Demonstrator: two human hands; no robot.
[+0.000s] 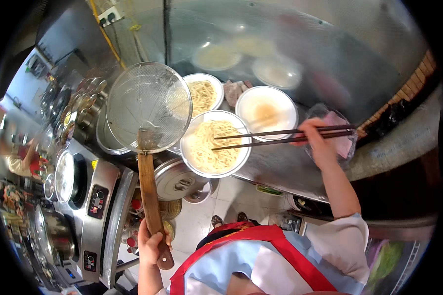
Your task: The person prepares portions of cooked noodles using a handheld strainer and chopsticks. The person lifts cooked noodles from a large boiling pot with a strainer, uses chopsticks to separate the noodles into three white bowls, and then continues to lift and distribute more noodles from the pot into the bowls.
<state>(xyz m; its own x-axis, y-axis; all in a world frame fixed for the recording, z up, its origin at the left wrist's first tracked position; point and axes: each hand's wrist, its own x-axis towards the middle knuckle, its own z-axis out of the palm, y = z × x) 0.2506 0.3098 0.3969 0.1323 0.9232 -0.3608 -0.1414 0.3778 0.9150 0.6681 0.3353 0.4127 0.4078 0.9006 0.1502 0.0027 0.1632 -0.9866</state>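
Observation:
My left hand (pixel 152 243) grips the wooden handle of a large round wire-mesh strainer (pixel 147 107), held above a steel pot (pixel 112 142); only a small pale strand shows in its mesh. My right hand (pixel 315 138) holds a pair of long dark chopsticks (pixel 277 136), their tips over the noodles (pixel 216 145) in the nearest white bowl (pixel 185 156). Behind it stands another white bowl of noodles (pixel 203 94), partly hidden by the strainer. To the right, a white bowl (pixel 267 110) contains brownish liquid.
A pink cloth-like item in clear plastic (pixel 337 145) lies under my right hand. A steel lid (pixel 177 180) leans below the bowls. Left are induction cookers (pixel 99 199), a large steel pot (pixel 55 236) and a person (pixel 20 158) farther off. A glossy wall panel (pixel 236 29) borders the counter.

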